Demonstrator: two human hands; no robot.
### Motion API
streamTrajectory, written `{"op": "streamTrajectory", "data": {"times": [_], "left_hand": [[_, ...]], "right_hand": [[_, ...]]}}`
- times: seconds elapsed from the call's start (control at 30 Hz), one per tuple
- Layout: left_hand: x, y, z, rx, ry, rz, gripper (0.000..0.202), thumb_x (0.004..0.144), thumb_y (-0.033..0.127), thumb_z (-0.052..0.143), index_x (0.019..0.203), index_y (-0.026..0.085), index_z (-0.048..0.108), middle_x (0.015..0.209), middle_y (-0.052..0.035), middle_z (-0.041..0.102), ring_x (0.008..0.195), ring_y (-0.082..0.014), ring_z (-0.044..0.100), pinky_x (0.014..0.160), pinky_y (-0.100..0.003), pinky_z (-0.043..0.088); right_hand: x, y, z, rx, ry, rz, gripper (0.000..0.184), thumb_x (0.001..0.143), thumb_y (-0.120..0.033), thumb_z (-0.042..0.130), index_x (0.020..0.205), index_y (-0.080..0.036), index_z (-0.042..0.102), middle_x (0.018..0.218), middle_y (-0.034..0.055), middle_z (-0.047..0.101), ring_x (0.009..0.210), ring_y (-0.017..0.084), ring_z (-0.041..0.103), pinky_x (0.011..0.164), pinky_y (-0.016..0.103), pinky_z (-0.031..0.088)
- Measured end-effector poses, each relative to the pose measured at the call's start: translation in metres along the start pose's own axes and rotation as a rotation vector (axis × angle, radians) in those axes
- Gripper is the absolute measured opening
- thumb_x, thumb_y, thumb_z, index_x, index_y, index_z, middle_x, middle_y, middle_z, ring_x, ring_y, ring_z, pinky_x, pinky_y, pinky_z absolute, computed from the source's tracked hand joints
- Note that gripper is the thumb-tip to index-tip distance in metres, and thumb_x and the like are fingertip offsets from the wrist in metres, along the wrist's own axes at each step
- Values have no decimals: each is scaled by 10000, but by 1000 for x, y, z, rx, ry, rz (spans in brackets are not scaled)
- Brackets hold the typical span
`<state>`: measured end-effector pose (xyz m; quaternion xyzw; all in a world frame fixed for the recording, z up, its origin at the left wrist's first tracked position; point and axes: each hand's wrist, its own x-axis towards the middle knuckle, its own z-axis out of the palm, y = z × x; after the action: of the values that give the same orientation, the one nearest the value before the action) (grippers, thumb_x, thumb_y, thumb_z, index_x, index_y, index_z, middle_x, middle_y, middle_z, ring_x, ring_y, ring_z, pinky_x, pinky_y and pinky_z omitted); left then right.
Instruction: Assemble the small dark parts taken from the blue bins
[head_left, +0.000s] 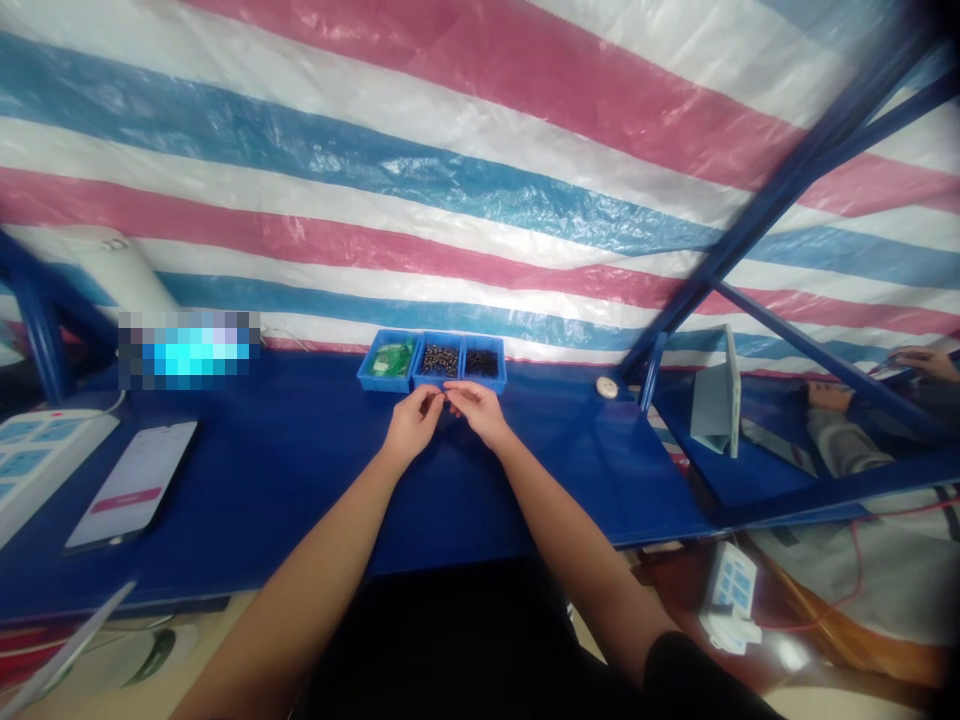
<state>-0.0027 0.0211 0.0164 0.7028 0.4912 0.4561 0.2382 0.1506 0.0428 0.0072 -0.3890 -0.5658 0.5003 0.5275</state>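
Note:
My left hand (411, 422) and my right hand (476, 408) meet over the blue table (300, 470), fingertips pinched together on something too small to make out. Just beyond them stand three small blue bins side by side: the left bin (388, 361) holds green pieces, the middle bin (439, 361) holds small dark and metallic parts, the right bin (481, 363) holds small dark parts. Both hands hover slightly in front of the middle and right bins.
A phone (133, 484) lies screen-up at the left, beside a white power strip (37, 455). A small round white object (607, 387) sits right of the bins. Blue frame bars (780, 190) rise at the right. Another person's hands (832, 400) work at the neighbouring bench.

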Motion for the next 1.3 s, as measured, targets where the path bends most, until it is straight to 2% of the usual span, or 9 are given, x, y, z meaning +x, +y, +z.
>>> {"op": "streamTrajectory", "data": {"times": [0.23, 0.47, 0.73, 1.0, 1.3], "left_hand": [[0, 1, 0, 63, 16, 13, 284, 928, 409, 439, 858, 194, 610, 729, 3, 644, 627, -127, 576, 634, -235, 430], [-1, 1, 1, 36, 23, 1, 268, 907, 417, 483, 1012, 206, 611, 779, 0, 675, 671, -139, 614, 645, -239, 454], [0, -1, 1, 48, 25, 5, 267, 930, 405, 442, 899, 198, 608, 740, 6, 663, 644, -128, 613, 643, -233, 454], [0, -1, 2, 16, 52, -6, 290, 908, 426, 483, 1053, 206, 604, 768, -4, 684, 675, -145, 644, 662, -246, 484], [1, -6, 3, 38, 79, -8, 269, 912, 420, 478, 993, 210, 626, 697, 14, 665, 617, -130, 627, 633, -231, 474]], "right_hand": [[-1, 1, 1, -80, 16, -53, 361, 748, -437, 689, 1007, -186, 715, 831, 47, 713, 676, 151, 640, 655, 289, 535], [0, 0, -1, -56, 44, -68, 336, 757, -414, 690, 997, -180, 718, 801, 46, 716, 663, 148, 640, 647, 283, 535], [0, 5, 2, -10, 27, -69, 342, 725, -409, 717, 978, -179, 717, 831, 49, 716, 703, 158, 656, 690, 303, 550], [1, 2, 1, -17, 53, -66, 333, 733, -409, 710, 976, -180, 712, 864, 58, 719, 704, 158, 659, 690, 304, 553], [-1, 2, 1, -2, 26, -100, 332, 728, -391, 719, 987, -182, 709, 820, 44, 704, 716, 158, 658, 728, 314, 550]]}}
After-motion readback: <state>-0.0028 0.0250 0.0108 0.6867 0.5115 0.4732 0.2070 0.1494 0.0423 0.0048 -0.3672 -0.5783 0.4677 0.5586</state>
